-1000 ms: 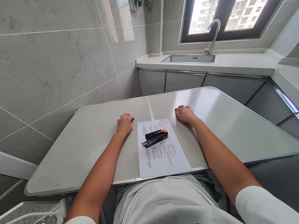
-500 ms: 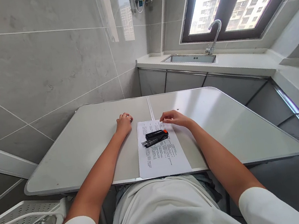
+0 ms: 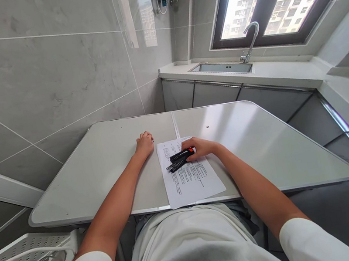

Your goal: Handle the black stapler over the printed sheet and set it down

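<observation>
A black stapler (image 3: 179,159) with an orange-red part at its right end lies opened out on a printed sheet of paper (image 3: 193,187). My right hand (image 3: 199,147) has its fingers wrapped round the stapler's right end, hiding that part of it. Left of the paper's far corner, my left hand (image 3: 145,144) rests on the table with its fingers curled in. Something small and dark shows at those fingertips, too small to name.
The pale table (image 3: 109,176) has a seam down the middle and a tiny dark speck (image 3: 207,127) right of it. Beyond stand a counter with a sink (image 3: 222,68) and tap (image 3: 251,41). A white perforated rack (image 3: 30,243) with cables is at lower left.
My right hand has moved left and nearer to me, from the paper's far edge onto the stapler, and closed on it. The paper has turned slightly. My left hand has curled in a little more.
</observation>
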A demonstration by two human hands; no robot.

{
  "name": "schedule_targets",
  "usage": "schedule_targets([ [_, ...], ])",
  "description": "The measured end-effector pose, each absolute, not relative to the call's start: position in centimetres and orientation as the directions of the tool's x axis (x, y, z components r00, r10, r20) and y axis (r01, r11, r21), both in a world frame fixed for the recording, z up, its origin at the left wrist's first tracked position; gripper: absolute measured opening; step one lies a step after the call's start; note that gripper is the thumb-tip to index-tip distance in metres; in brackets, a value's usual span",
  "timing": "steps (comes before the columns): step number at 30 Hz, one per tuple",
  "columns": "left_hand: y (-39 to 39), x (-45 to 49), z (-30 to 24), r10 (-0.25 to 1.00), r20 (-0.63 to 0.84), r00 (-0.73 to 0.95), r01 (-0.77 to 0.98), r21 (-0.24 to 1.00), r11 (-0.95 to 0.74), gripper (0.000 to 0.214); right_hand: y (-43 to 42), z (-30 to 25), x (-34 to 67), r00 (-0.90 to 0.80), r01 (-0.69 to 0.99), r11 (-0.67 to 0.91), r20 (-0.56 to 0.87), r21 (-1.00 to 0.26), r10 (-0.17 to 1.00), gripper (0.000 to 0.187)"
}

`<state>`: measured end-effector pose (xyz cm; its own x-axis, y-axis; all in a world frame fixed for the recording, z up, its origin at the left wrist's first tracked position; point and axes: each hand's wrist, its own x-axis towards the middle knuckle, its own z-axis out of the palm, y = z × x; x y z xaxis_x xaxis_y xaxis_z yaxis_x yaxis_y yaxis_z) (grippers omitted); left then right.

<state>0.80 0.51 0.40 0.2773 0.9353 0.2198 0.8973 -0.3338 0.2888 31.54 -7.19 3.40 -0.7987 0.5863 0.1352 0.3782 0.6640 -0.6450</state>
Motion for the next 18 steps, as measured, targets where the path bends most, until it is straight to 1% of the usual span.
schedule_targets([
  [3,0.6,0.9,0.3,0.928,0.251,0.276,0.881,0.32,-0.348,0.016,-7.1,3.3,31.5,-0.759,0.415,0.673,0.175,-0.612,0.628,0.024],
  [5,0.7,0.8,0.3,0.922,0.279,0.268,0.855,0.373,-0.361,0.01,-7.1,3.2,31.5,-0.728,0.45,0.657,0.177,-0.605,0.662,0.022],
  [8,0.8,0.4,0.4,0.902,0.273,0.336,0.733,0.525,-0.432,0.005,-7.0,2.9,31.6,-0.707,0.475,0.643,0.173,-0.601,0.685,0.021],
  [10,0.9,0.0,0.5,0.881,0.231,0.414,0.623,0.633,-0.459,0.008,-6.9,2.7,31.6,-0.706,0.476,0.643,0.175,-0.599,0.686,0.024],
  [12,1.0,-0.3,0.6,0.867,0.198,0.457,0.549,0.704,-0.45,0.012,-6.9,2.5,31.3,-0.708,0.474,0.647,0.179,-0.598,0.684,0.029],
  [15,0.9,-0.2,0.9,0.874,0.198,0.444,0.498,0.756,-0.424,0.014,-6.9,2.2,30.5,-0.697,0.465,0.66,0.215,-0.59,0.684,0.035],
  [18,0.4,0.2,1.6,0.873,0.218,0.436,0.457,0.782,-0.423,0.016,-7.0,2.0,29.6,-0.674,0.44,0.681,0.286,-0.585,0.681,0.032],
])
